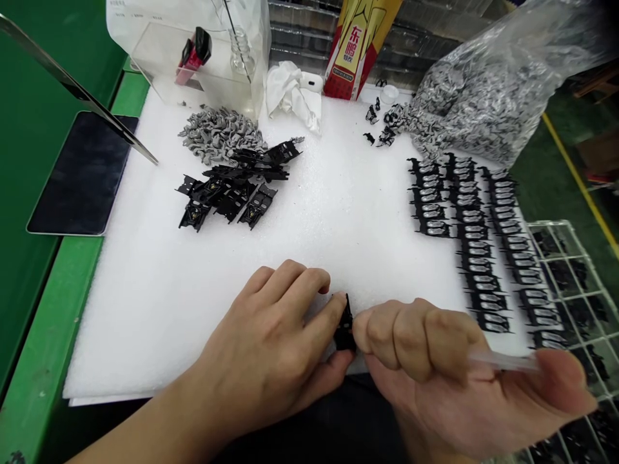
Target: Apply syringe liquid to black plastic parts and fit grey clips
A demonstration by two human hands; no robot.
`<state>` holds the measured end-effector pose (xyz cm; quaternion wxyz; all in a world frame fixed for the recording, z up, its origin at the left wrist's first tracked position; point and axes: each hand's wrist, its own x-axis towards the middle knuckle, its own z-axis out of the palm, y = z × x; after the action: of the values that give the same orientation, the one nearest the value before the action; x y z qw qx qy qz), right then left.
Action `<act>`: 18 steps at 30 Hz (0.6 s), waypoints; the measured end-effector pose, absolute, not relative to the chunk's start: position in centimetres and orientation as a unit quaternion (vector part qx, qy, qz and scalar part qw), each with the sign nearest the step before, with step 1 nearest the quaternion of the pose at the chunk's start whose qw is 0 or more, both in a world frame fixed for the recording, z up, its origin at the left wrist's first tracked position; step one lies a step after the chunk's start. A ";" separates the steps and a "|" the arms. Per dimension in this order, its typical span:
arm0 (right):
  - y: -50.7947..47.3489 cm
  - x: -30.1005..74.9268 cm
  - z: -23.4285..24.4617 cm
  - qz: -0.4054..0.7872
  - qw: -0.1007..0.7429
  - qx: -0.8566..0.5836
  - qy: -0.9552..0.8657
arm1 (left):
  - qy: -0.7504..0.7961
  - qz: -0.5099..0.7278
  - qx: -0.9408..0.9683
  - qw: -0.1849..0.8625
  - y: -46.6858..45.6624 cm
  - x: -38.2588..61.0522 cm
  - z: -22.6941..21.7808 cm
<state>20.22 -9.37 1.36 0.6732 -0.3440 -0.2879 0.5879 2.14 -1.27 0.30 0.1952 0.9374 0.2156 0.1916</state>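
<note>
My left hand (pixel 271 335) is closed in a pinch on a small black plastic part (pixel 344 325) at the near edge of the white foam mat (pixel 338 212). My right hand (pixel 435 361) is curled shut against the same part from the right. It also holds a thin clear stick (pixel 503 361) that points to the right. A loose pile of black plastic parts (pixel 236 187) lies at the mat's left middle. Behind that pile sits a heap of grey metal clips (pixel 217 132).
Rows of finished black parts with silver inserts (pixel 476 225) fill the mat's right side. A clear bag of parts (pixel 488 96) lies at the back right, a clear compartment tray (pixel 570 290) at the right edge. A dark tablet (pixel 82 174), white cloth (pixel 293 93) and red-yellow carton (pixel 358 45) stand around.
</note>
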 end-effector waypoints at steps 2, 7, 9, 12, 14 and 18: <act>-9.4 20.3 1.4 0.588 0.672 -0.334 -0.302 | 0.216 0.192 0.937 0.194 -1.3 2.2 0.4; -9.7 20.5 1.5 0.612 0.657 -0.359 -0.253 | 0.217 0.190 0.938 0.195 -1.3 2.2 0.4; -9.7 20.5 1.5 0.612 0.659 -0.356 -0.252 | 0.217 0.191 0.937 0.194 -1.3 2.2 0.4; -9.6 20.5 1.6 0.609 0.658 -0.361 -0.256 | 0.216 0.191 0.938 0.194 -1.3 2.2 0.4; -9.5 20.6 1.7 0.609 0.653 -0.369 -0.258 | 0.216 0.190 0.938 0.195 -1.3 2.2 0.4; -9.5 20.6 1.6 0.606 0.655 -0.366 -0.265 | 0.218 0.191 0.937 0.194 -1.3 2.2 0.4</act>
<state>20.59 -9.50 1.64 0.6549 -0.3663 -0.2648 0.6057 2.21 -1.30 0.37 0.1939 0.9372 0.2180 0.1911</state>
